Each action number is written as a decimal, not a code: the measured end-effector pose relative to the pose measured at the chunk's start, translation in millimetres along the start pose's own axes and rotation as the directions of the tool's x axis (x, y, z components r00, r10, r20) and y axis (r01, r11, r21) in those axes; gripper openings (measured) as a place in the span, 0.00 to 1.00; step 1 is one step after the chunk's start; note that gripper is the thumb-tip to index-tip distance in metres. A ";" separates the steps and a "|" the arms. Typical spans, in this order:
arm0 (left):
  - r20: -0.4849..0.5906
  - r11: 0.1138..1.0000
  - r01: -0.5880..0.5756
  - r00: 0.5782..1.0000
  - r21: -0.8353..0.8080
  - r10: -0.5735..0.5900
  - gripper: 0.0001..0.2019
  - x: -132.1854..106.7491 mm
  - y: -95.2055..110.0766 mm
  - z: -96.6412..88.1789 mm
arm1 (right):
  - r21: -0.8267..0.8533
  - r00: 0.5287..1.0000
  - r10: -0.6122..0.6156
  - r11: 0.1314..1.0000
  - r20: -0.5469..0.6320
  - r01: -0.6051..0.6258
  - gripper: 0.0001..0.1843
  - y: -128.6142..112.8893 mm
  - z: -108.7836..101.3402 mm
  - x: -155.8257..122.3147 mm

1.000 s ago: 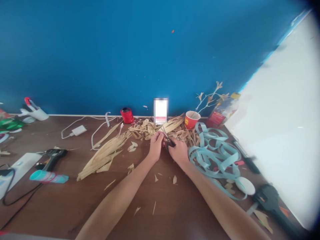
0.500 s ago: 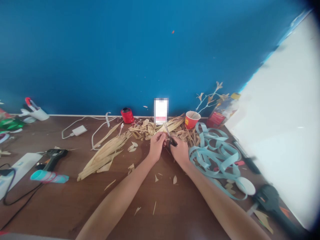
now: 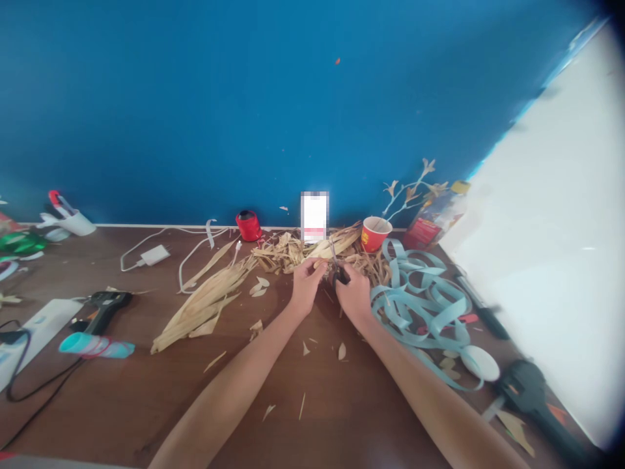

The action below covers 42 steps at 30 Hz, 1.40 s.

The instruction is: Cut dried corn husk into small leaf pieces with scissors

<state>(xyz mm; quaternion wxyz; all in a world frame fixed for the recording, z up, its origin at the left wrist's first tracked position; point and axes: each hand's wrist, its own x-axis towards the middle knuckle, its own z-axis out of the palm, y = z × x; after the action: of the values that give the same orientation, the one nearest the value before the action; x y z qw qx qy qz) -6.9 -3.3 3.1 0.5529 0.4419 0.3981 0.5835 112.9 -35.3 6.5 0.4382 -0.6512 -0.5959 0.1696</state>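
Table (image 3: 336, 417), with blue ribbon (image 3: 443, 324) at right and a husk bundle (image 3: 205, 301) at left. Far centre: left hand (image 3: 306, 285) and right hand (image 3: 355, 292), slightly apart; the right grips scissors (image 3: 341, 276), blades pointing far; the left pinches a small pale piece (image 3: 319, 264).

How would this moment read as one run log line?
left hand: apparently pinching small pale piece | right hand: holding black-handled scissors, blades forward | nearby: dried husks, light-blue ribbon
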 end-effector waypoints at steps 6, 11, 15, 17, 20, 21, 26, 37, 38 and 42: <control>-0.006 1.000 0.006 1.000 0.001 -0.006 0.07 1.2 -0.8 -0.3 | 0.001 1.000 0.012 1.000 0.005 -0.012 0.19 -0.6 0.8 0.5; 0.001 0.999 -0.019 1.000 0.026 0.019 0.08 1.8 -4.4 -1.3 | 0.024 1.000 -0.003 1.000 -0.007 0.003 0.19 1.0 2.0 -0.2; 0.027 0.999 -0.009 1.000 0.037 0.008 0.10 1.5 -7.2 -1.2 | 0.049 1.000 -0.016 0.999 -0.010 0.017 0.19 2.3 2.3 -0.6; 0.049 0.999 -0.002 0.999 0.043 0.000 0.11 1.5 -8.2 -1.0 | 0.049 1.000 -0.016 0.999 -0.004 0.016 0.18 2.7 2.4 -0.3; 0.064 0.999 0.004 0.998 0.051 -0.008 0.11 1.6 -8.8 -0.7 | 0.050 1.000 -0.013 0.999 -0.010 0.013 0.19 3.0 2.7 0.2; 0.066 0.999 0.004 0.998 0.051 -0.007 0.11 1.7 -8.7 -0.6 | 0.050 1.000 -0.014 0.999 -0.014 0.015 0.19 3.1 2.9 0.2; 0.070 0.999 0.012 0.997 0.034 -0.015 0.11 1.8 -7.7 0.4 | 0.031 0.999 -0.041 0.999 -0.026 0.042 0.20 5.0 4.5 -0.6; 0.115 0.998 0.039 0.992 0.044 -0.043 0.09 1.0 -7.8 -0.1 | 0.002 0.978 -0.073 0.997 -0.195 0.074 0.17 -1.5 3.0 -5.2; 0.121 0.998 0.037 0.992 0.051 -0.043 0.09 1.3 -8.3 -0.5 | 0.009 0.974 -0.086 0.996 -0.208 0.090 0.17 -1.6 3.1 -5.2; 0.144 0.997 0.030 0.989 0.069 -0.039 0.10 3.1 -10.8 -2.1 | 0.000 0.957 -0.155 0.987 -0.246 0.160 0.18 1.0 3.8 -4.9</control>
<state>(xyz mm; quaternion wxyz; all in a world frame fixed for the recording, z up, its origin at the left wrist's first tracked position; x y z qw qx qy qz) -5.8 0.6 -7.5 0.5755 0.4945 0.3836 0.5265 109.6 -38.3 2.1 0.5271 -0.6133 -0.5853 0.0582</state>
